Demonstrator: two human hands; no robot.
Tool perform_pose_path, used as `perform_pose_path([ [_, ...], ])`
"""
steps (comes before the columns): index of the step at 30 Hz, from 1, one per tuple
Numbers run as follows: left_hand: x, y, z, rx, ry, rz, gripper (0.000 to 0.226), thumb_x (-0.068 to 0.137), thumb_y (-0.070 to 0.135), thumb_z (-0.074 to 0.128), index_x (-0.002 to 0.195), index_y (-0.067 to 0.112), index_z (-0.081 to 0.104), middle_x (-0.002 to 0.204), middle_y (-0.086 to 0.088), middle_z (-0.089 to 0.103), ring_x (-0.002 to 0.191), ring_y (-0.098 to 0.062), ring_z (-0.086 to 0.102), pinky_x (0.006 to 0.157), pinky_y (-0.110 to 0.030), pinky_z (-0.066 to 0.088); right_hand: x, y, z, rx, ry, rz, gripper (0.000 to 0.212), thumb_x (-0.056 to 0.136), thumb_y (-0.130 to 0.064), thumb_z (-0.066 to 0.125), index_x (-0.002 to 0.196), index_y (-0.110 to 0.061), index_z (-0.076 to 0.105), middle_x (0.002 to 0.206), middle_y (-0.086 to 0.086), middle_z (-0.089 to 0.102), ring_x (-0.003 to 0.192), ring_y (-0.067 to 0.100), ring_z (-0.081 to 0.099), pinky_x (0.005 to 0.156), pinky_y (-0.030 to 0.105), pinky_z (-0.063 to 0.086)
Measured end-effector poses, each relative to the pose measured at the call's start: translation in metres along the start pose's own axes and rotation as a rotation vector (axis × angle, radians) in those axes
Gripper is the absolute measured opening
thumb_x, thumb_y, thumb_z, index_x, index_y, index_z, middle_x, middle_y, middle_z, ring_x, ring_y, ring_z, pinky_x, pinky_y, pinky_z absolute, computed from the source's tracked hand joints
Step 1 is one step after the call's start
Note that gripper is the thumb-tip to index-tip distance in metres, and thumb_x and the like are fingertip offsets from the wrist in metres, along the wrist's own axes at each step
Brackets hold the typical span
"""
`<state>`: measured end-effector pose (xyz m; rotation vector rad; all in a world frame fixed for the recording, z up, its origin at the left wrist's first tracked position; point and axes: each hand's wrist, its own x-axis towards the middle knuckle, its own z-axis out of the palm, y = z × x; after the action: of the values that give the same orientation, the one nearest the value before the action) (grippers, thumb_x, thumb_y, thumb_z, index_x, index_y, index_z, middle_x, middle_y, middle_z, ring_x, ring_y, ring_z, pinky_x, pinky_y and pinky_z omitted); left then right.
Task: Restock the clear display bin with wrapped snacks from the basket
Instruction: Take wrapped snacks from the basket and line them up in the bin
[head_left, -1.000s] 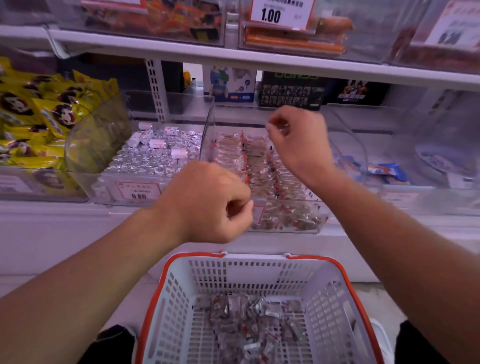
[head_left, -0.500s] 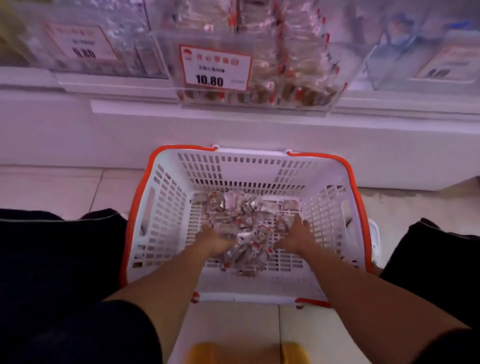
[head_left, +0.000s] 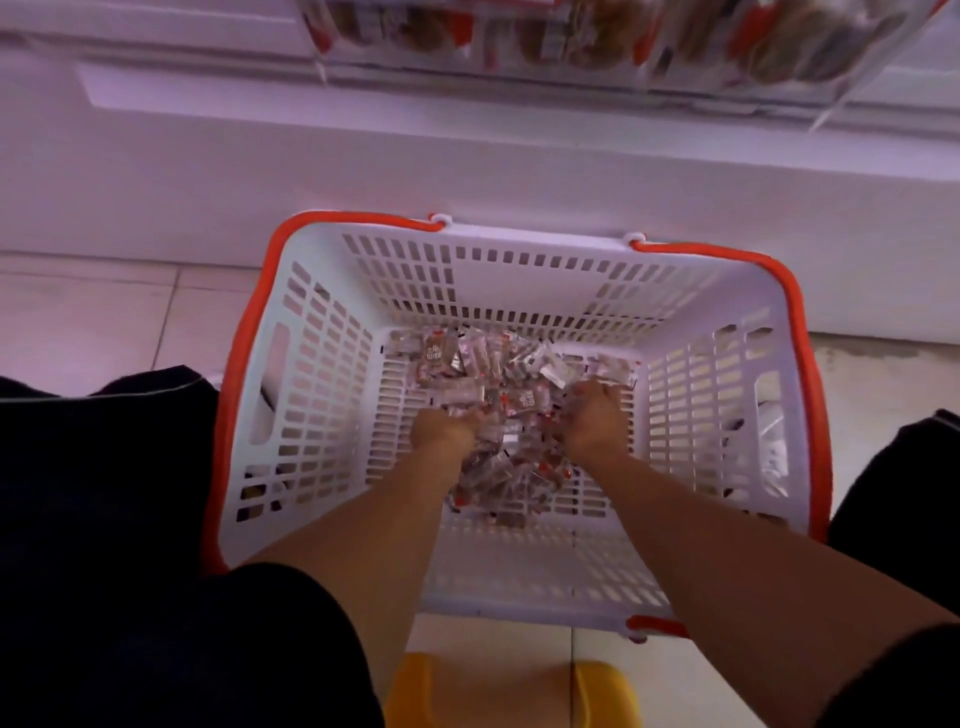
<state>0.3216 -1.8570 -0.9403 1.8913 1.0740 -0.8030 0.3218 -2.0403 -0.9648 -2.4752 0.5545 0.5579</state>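
Wrapped snacks (head_left: 488, 384) heaped on floor of white basket (head_left: 519, 280). Left hand (head_left: 441, 431) and right hand (head_left: 592, 415) both dug into pile, fingers curled around snacks.

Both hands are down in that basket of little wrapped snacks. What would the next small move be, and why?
Probably close the fingers and lift a handful. The left hand and right hand are both dug into the pile of wrapped snacks on the floor of the basket, and the clear display bin waits above on the shelf.
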Motion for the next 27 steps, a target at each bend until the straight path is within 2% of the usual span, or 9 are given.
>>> perform_pose_path([
  [2,-0.003,-0.006,0.002,-0.064,-0.007,0.048,0.051,0.083,0.029,0.08,0.124,0.003,0.064,0.088,-0.008,0.073,0.079,-0.013,0.071,0.064,-0.019,0.051,0.0,-0.001,0.0,0.015,-0.01,0.015,0.044,0.079,-0.009,0.07,0.121,-0.012,0.057,0.125,0.015,0.047,0.101,0.033,0.057,0.088,0.032,0.047],
  [5,-0.008,-0.012,0.0,-0.013,0.04,0.126,0.037,0.081,0.025,0.082,0.109,0.008,0.064,0.104,-0.003,0.066,0.093,-0.02,0.063,0.076,-0.025,0.049,0.001,-0.002,-0.004,-0.038,-0.044,0.05,0.05,0.079,-0.01,0.072,0.126,-0.011,0.055,0.131,0.018,0.044,0.108,0.035,0.056,0.093,0.035,0.047],
  [8,-0.016,-0.018,-0.007,-0.037,-0.011,0.173,0.03,0.084,0.026,0.079,0.096,0.018,0.053,0.091,0.003,0.056,0.078,-0.015,0.053,0.064,-0.025,0.039,-0.002,0.0,-0.006,-0.155,-0.109,-0.006,0.046,0.08,-0.004,0.072,0.122,-0.008,0.055,0.136,0.017,0.035,0.104,0.034,0.058,0.095,0.036,0.049],
  [11,-0.02,-0.027,-0.019,-0.057,-0.176,0.19,0.023,0.089,0.025,0.072,0.088,0.016,0.05,0.082,-0.001,0.054,0.073,-0.016,0.052,0.064,-0.028,0.042,-0.007,0.005,-0.009,-0.26,-0.217,-0.056,0.034,0.079,-0.014,0.077,0.107,-0.008,0.06,0.121,0.01,0.048,0.097,0.027,0.06,0.09,0.037,0.054],
  [13,-0.026,-0.029,-0.027,-0.14,-0.31,0.131,0.016,0.093,0.024,0.066,0.095,0.011,0.057,0.082,-0.005,0.064,0.075,-0.019,0.059,0.071,-0.036,0.052,-0.012,0.008,-0.013,-0.164,-0.295,-0.066,0.024,0.076,-0.016,0.078,0.095,-0.012,0.063,0.098,0.006,0.06,0.087,0.022,0.059,0.08,0.032,0.053],
  [16,-0.035,-0.024,-0.038,-0.401,-0.532,0.016,0.012,0.096,0.011,0.061,0.099,0.0,0.066,0.085,-0.014,0.074,0.077,-0.021,0.072,0.079,-0.043,0.061,-0.024,0.004,-0.027,0.01,-0.392,-0.039,0.029,0.076,-0.012,0.08,0.074,-0.02,0.052,0.074,0.0,0.056,0.077,0.021,0.058,0.066,0.029,0.05],
  [20,-0.054,-0.004,-0.059,-0.539,-0.661,-0.006,0.023,0.094,0.003,0.06,0.116,-0.004,0.056,0.107,-0.025,0.067,0.087,-0.037,0.074,0.065,-0.038,0.061,-0.042,-0.019,-0.078,0.335,-0.508,0.045,0.02,0.085,-0.001,0.073,0.092,-0.005,0.054,0.083,0.012,0.062,0.053,0.016,0.063,0.052,0.03,0.056],
  [23,-0.081,0.022,-0.079,-0.348,-0.722,0.115,0.022,0.1,0.014,0.051,0.112,-0.003,0.058,0.099,-0.021,0.073,0.085,-0.033,0.075,0.06,-0.033,0.06,-0.061,-0.057,-0.13,0.54,-0.712,-0.046,0.014,0.095,-0.011,0.063,0.105,-0.002,0.06,0.092,0.014,0.068,0.06,0.013,0.067,0.063,0.03,0.059],
  [27,-0.143,0.072,-0.128,-0.186,-0.664,0.367,0.027,0.102,0.026,0.045,0.102,0.01,0.067,0.073,-0.009,0.073,0.059,-0.02,0.069,0.051,-0.027,0.056,-0.096,-0.116,-0.215,0.747,-0.883,-0.159,0.014,0.091,-0.013,0.06,0.103,-0.006,0.063,0.107,0.008,0.07,0.085,0.022,0.07,0.08,0.033,0.06],
])
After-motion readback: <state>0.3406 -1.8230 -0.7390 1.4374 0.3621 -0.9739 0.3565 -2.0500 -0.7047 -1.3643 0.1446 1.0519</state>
